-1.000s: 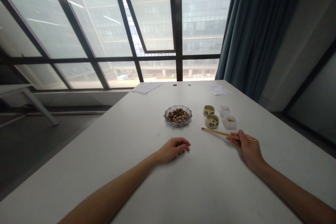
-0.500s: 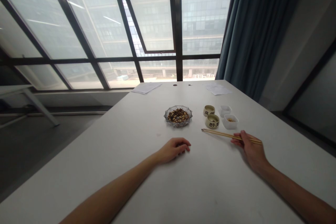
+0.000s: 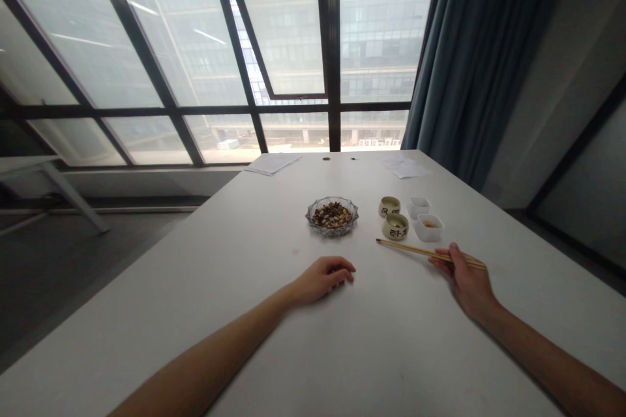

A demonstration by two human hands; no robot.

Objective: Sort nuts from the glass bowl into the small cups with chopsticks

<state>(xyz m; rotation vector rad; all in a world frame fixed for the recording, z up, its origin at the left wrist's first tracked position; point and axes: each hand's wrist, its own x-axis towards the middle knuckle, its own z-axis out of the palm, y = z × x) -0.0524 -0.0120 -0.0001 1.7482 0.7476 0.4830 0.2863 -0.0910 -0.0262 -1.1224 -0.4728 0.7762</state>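
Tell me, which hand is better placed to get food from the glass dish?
Probably the right hand: it holds the wooden chopsticks, with their tips pointing toward the glass dish. The left hand sits nearer, but it is curled and holds no chopsticks.

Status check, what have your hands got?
Right hand holding chopsticks, tips near cup. Left hand curled on table, nearest glass dish of nuts.

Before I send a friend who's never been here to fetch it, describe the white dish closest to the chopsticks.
On the white table, look just beyond the chopsticks in the right hand. There sit two small square white dishes; yours is the nearer dish, with a little brownish food inside.
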